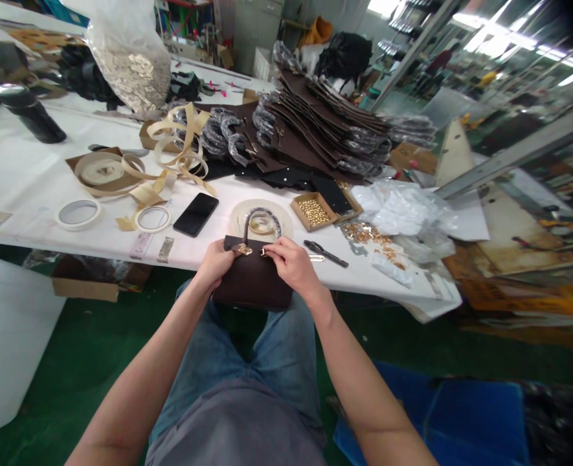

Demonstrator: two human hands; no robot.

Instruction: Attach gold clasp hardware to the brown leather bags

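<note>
A dark brown leather bag panel (252,281) leans from the table edge onto my lap. My left hand (217,264) is closed on its upper left side, thumb beside a gold metal fitting (244,249). An arched dark handle (263,212), partly wrapped in clear plastic, rises from that fitting. At the panel's upper right, my right hand (289,262) pinches a small gold-coloured metal piece (263,252) between thumb and fingers. Whether this piece is joined to the handle cannot be made out. Behind the handle lies a roll of pale tape (237,217).
Right of my hands are a black pen-like tool (325,253), a box of gold studs (314,212) and scattered gold fittings (376,239). A phone (196,214) and tape rolls (78,213) lie left. Stacked brown panels (315,123) with wrapped handles stand behind.
</note>
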